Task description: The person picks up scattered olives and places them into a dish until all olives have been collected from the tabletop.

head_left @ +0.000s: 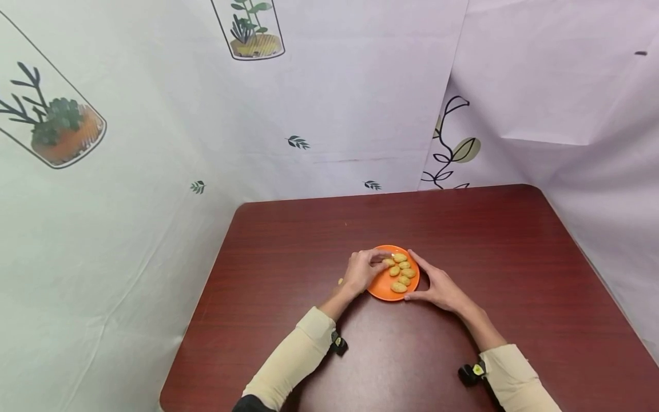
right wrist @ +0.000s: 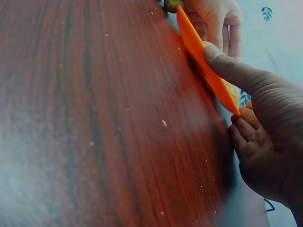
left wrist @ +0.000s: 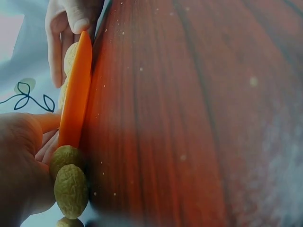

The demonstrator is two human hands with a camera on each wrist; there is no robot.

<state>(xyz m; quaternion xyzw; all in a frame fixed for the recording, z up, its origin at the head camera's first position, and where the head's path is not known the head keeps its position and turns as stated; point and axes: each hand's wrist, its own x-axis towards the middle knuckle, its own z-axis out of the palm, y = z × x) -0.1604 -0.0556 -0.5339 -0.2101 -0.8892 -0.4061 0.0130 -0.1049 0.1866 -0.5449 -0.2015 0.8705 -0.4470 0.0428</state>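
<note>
An orange plate (head_left: pixel 381 292) sits on the table with several yellowish, wrinkled oval pieces like small potatoes (head_left: pixel 399 287). My left hand (head_left: pixel 360 270) reaches over its left side, thumb and forefinger around one oval piece (head_left: pixel 388 262) at the plate's upper left. On the opposite side, my right hand (head_left: pixel 441 289) holds the rim; in the right wrist view its thumb (right wrist: pixel 232 68) lies on the near edge and the fingers meet the far edge. Beside the left hand, more wrinkled pieces (left wrist: pixel 71 191) rest off the plate, mostly hidden by that hand in the head view.
The dark red wooden table (head_left: pixel 288 240) extends around the plate, with its back edge along a white patterned cloth (head_left: pixel 329 114). More cloth hangs at the left and right sides. Small black cameras (head_left: pixel 338 343) are strapped at both wrists over cream sleeves.
</note>
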